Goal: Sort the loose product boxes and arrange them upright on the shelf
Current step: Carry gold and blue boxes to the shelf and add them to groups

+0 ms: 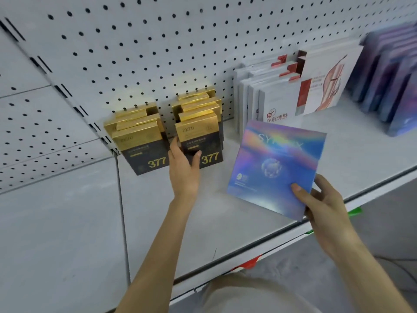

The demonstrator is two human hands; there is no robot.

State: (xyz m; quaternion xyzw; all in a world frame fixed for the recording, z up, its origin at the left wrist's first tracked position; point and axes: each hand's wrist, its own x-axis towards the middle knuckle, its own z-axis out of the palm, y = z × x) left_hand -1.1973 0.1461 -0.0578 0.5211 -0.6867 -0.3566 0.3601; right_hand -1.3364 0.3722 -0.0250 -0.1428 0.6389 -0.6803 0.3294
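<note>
Two rows of gold-and-black boxes marked 377 stand upright on the grey shelf [203, 222] against the pegboard: a left row [144, 152] and a right row [200, 136]. My left hand [184, 170] reaches between them, its fingers behind the right row's front box and its thumb on the box's face. My right hand [320, 199] pinches the lower right corner of a flat iridescent blue box [275, 168], held tilted above the shelf, thumb on its front.
White boxes with red marks [279, 102] stand in rows to the right, then dark purple boxes [392, 86] at the far right. A pegboard back wall [158, 53] rises behind. The shelf's front edge [282, 240] carries coloured label strips.
</note>
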